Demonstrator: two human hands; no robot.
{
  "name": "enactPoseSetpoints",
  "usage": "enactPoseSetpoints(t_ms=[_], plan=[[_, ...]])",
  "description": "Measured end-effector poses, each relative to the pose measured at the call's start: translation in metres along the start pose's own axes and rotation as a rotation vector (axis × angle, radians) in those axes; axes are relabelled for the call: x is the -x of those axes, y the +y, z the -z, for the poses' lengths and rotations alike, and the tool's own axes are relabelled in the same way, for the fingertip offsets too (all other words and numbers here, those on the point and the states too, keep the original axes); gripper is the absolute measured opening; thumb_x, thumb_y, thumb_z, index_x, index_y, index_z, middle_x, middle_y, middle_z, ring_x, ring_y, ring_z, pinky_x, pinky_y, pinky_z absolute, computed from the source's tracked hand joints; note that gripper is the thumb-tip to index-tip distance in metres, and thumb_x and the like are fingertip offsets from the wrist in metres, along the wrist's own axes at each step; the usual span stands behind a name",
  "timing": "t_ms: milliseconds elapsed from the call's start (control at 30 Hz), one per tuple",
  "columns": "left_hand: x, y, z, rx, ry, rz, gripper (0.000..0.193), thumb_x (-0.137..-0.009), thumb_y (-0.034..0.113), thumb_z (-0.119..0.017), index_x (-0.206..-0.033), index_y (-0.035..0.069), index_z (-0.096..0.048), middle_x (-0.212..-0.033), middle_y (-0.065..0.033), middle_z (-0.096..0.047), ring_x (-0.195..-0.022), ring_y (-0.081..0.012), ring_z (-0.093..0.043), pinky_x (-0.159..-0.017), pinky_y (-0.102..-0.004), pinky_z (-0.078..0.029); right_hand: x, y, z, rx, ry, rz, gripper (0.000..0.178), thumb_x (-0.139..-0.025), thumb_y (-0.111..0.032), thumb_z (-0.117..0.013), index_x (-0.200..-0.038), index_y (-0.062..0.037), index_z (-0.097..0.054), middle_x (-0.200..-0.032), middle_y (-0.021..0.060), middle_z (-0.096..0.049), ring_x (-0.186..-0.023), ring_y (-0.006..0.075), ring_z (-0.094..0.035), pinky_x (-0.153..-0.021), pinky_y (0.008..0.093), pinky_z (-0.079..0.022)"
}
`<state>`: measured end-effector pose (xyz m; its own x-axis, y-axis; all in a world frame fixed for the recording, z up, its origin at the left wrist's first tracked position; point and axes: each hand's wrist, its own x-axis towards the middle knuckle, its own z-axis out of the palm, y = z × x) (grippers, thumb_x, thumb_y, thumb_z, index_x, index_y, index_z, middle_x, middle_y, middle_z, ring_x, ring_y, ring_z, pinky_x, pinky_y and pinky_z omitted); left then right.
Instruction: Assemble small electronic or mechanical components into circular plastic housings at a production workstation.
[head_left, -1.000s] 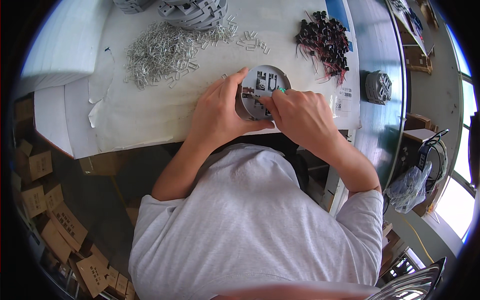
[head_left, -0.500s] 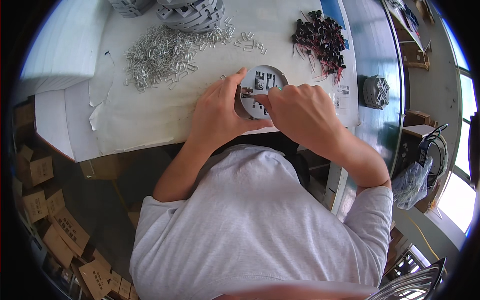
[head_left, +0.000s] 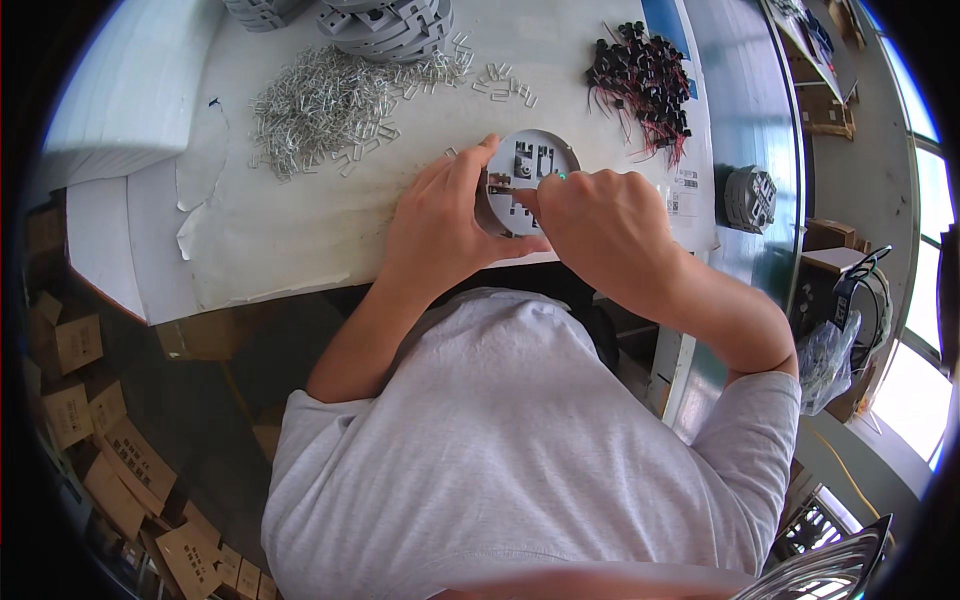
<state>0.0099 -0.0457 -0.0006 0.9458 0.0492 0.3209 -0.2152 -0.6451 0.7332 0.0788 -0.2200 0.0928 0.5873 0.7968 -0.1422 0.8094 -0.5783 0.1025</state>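
A round grey plastic housing [head_left: 512, 222] with a raised rim and small slots and fittings inside lies at the table's near edge. My left hand [head_left: 440, 212] wraps round its left side, with the thumb along the near rim and the fingers at the far left. Over its right half, my right hand [head_left: 610, 225] is closed, fingertips pressed down into the inside near a small brownish metal part [head_left: 500, 183]. A small green spot shows beside the right knuckles. Whatever the right fingers grip is hidden by the hand.
Beyond my left hand lies a heap of bent metal wire clips [head_left: 325, 110]. Stacked grey housings [head_left: 385, 30] stand behind it. Black parts with red wires [head_left: 640, 85] are piled at the far right. Another grey housing [head_left: 750, 198] sits on the blue-green surface. Cardboard boxes [head_left: 140, 460] lie lower left.
My right elbow has swung slightly outward to the right. Both hands stay at the housing in almost the same pose.
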Motion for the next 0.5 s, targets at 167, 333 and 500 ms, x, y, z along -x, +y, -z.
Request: enactPoseSetpoints(t_ms=[167, 333, 500], plan=[[0.0, 0.002, 0.001, 0.023, -0.007, 0.027, 0.107, -0.06, 0.055, -0.1, -0.142, 0.001, -0.057, -0.111, -0.0144, -0.073, -0.103, -0.0324, -0.072, -0.091, -0.0436, -0.058, 0.008, 0.001, -0.015, -0.055, -0.038, -0.098, 0.045, -0.104, -0.042, -0.066, -0.074, -0.0091, -0.067, -0.06, 0.0072, -0.064, -0.055, 0.0255, -0.071, -0.049, 0.0365, -0.052], [-0.004, 0.003, 0.01, 0.125, -0.118, 0.114, 0.113, -0.061, 0.039, -0.103, -0.151, -0.003, -0.049, -0.116, -0.0178, -0.073, -0.11, -0.0355, -0.072, -0.095, -0.045, -0.058, 0.035, 0.015, -0.039, -0.491, 0.158, -0.128, 0.039, -0.092, -0.047, -0.079, -0.102, -0.0105, -0.069, -0.099, 0.0104, -0.068, -0.073, 0.0289, -0.073, -0.061, 0.0407, -0.057], [-0.005, -0.021, 0.036, 0.35, -0.38, 0.188, 0.067, -0.087, 0.004, -0.083, -0.147, -0.002, -0.054, -0.115, -0.0139, -0.075, -0.114, -0.0264, -0.071, -0.096, -0.0388, -0.058, 0.044, 0.002, -0.069, -0.588, 0.335, -0.019, 0.063, -0.079, -0.039, -0.089, -0.128, -0.0107, -0.062, -0.118, 0.0087, -0.063, -0.078, 0.0307, -0.072, -0.066, 0.0423, -0.059]])
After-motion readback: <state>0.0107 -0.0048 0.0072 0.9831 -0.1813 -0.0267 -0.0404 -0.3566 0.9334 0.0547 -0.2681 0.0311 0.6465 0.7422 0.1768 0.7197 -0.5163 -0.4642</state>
